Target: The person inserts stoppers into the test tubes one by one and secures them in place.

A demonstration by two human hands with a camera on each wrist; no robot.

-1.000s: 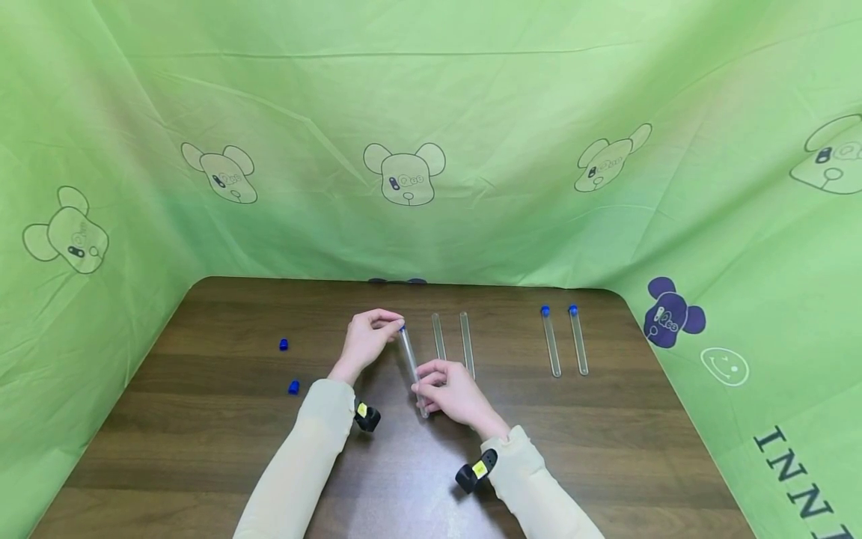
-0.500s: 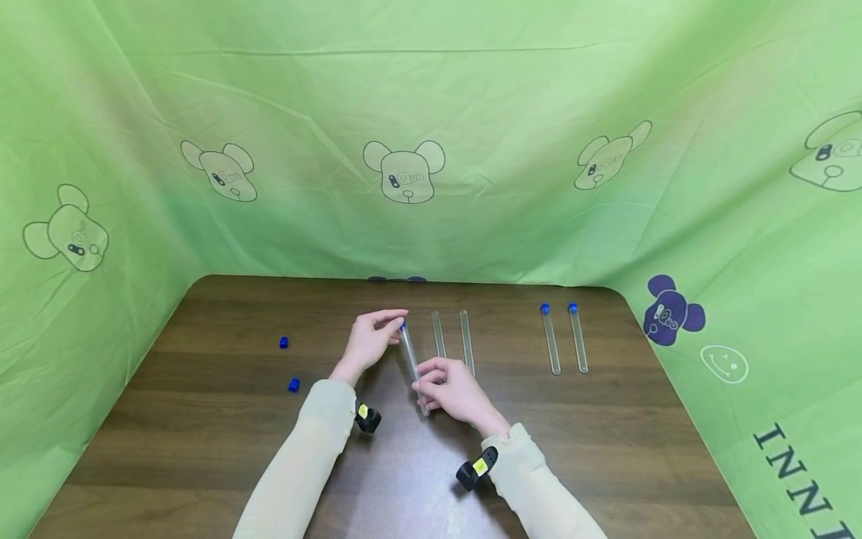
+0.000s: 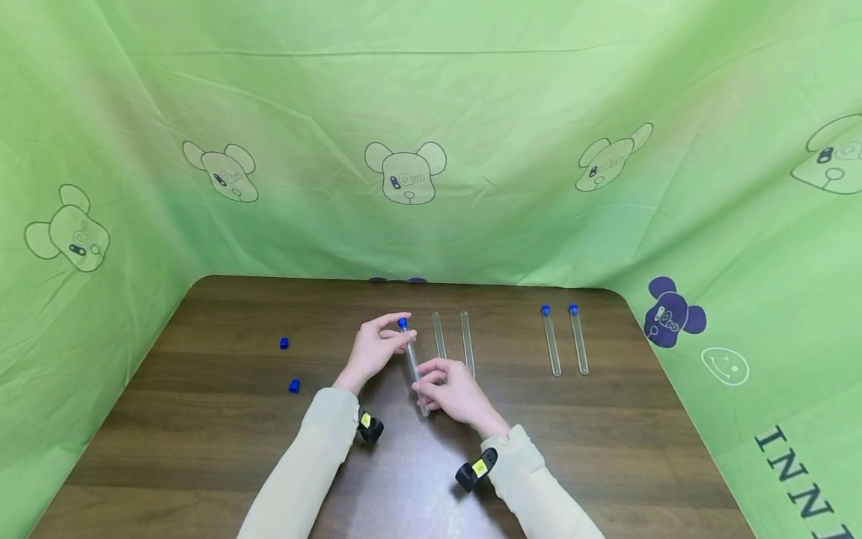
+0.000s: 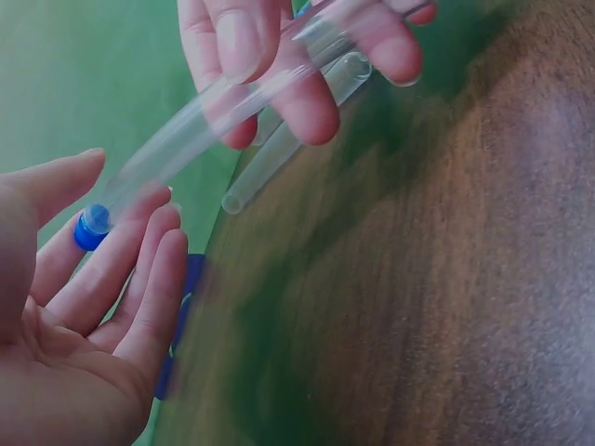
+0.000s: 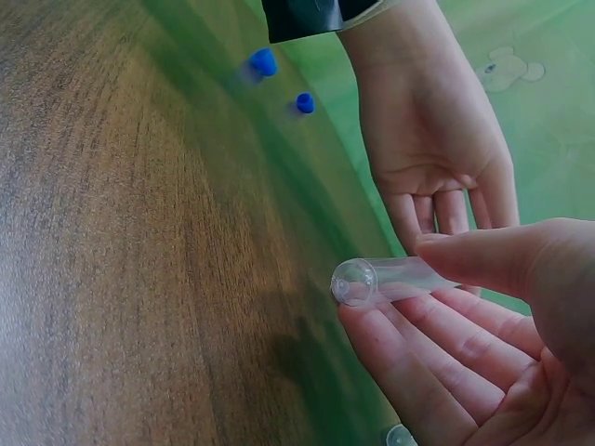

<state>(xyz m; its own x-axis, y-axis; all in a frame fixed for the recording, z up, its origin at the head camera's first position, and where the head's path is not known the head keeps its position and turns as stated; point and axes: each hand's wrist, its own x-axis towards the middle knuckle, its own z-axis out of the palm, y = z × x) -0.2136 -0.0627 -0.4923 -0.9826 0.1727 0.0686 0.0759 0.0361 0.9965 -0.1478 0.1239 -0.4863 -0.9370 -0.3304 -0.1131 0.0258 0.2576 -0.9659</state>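
My right hand (image 3: pixel 454 391) pinches the lower part of a clear test tube (image 3: pixel 410 352) between thumb and fingers, its rounded end (image 5: pixel 351 283) pointing toward me. A blue cap (image 4: pixel 91 230) sits on the tube's upper end. Around that capped end is my left hand (image 3: pixel 377 348), its fingers loosely extended behind the cap and the thumb standing apart from the tube in the left wrist view. Just right of the held tube, two uncapped test tubes (image 3: pixel 468 340) lie side by side, their near ends partly behind my right hand.
Two loose blue caps (image 3: pixel 284 343) rest on the left of the wooden table (image 3: pixel 202 434). Toward the right lie two test tubes (image 3: pixel 551 344) with blue caps on. A green printed cloth (image 3: pixel 404 90) hangs along the back and both sides.
My left fingers and thumb have loosened from the blue cap and spread, and the cap now shows fully. My right hand has stayed in place with the test tube.
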